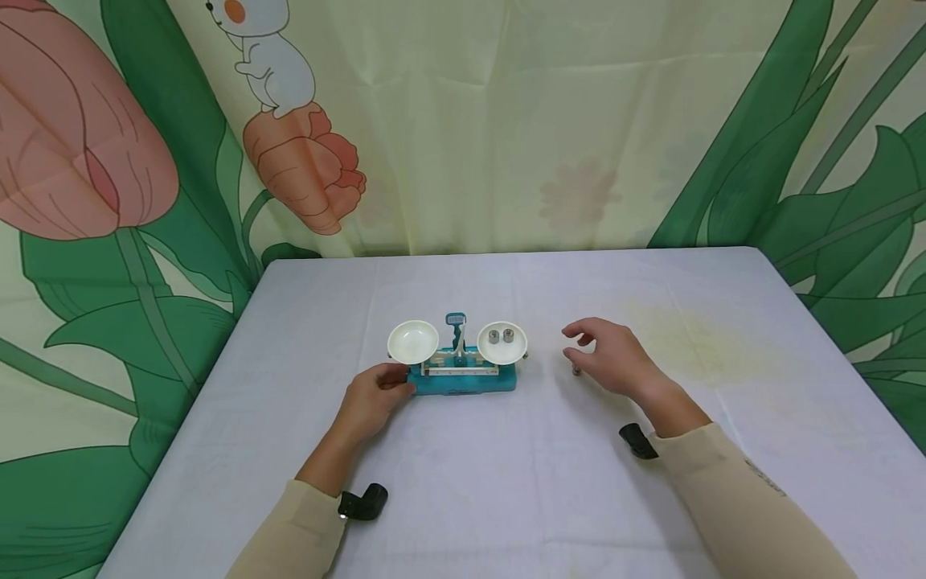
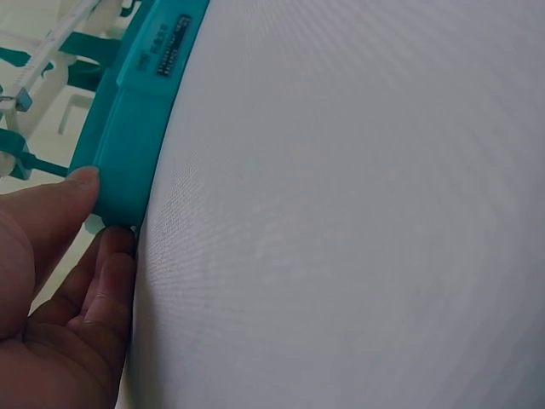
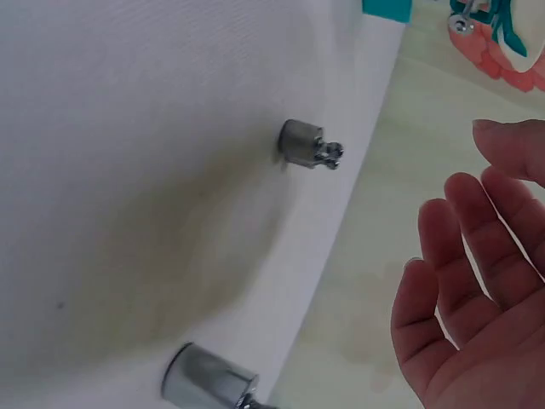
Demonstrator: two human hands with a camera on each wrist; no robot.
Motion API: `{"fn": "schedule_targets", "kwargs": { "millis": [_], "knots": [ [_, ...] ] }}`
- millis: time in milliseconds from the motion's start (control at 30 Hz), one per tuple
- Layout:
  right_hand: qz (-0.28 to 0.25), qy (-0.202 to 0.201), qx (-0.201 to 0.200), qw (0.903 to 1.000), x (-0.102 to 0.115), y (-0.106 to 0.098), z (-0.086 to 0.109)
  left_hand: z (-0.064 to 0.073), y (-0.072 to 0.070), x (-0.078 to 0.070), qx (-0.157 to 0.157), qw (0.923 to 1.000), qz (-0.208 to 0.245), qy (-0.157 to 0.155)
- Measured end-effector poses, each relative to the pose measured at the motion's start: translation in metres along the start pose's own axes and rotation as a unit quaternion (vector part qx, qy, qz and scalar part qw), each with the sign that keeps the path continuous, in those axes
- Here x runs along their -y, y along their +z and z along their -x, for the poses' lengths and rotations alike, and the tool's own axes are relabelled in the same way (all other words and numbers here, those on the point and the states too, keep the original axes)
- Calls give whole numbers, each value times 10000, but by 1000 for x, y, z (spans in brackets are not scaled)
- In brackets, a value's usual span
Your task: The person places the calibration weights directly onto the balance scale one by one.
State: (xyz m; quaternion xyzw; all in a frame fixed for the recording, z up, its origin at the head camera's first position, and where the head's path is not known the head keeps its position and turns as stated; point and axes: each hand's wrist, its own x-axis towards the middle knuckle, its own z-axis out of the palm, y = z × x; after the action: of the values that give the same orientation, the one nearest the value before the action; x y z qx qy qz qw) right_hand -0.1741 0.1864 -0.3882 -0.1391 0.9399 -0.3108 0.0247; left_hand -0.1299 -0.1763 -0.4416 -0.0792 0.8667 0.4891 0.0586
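A teal balance scale (image 1: 463, 381) with two white pans stands on the table. Its right pan (image 1: 502, 351) carries two small metal weights (image 1: 509, 334); nothing lies in the left pan (image 1: 413, 342). My left hand (image 1: 372, 400) grips the left end of the scale's base (image 2: 128, 153), thumb on top and fingers against the side. Off to the right of the scale, my right hand (image 1: 613, 358) hovers with loosely bent fingers and holds nothing. Below it stands a small knobbed weight (image 3: 300, 143). A bigger metal weight (image 3: 204, 375) shows in the right wrist view, hidden by the hand in the head view.
A white cloth covers the table (image 1: 463, 498). Behind its far edge hangs a curtain (image 1: 506, 129) printed with leaves, a flower and a rabbit. Black wrist cameras (image 1: 364, 503) are strapped at both beige sleeves (image 1: 745, 498).
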Motion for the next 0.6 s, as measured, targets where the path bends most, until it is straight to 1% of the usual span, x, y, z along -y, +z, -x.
{"fn": "schedule_targets", "kwargs": {
  "millis": [100,233,600],
  "knots": [
    [62,144,183,9997,-9,0,2,0,0,1,-5,10000,-13,-2],
    [179,215,392,9988,-17,1,3,-1,0,1,4,10000,-33,23],
    [130,92,769,9969,-24,1,8,-1,0,-1,-12,10000,-24,-7]
  ]
}}
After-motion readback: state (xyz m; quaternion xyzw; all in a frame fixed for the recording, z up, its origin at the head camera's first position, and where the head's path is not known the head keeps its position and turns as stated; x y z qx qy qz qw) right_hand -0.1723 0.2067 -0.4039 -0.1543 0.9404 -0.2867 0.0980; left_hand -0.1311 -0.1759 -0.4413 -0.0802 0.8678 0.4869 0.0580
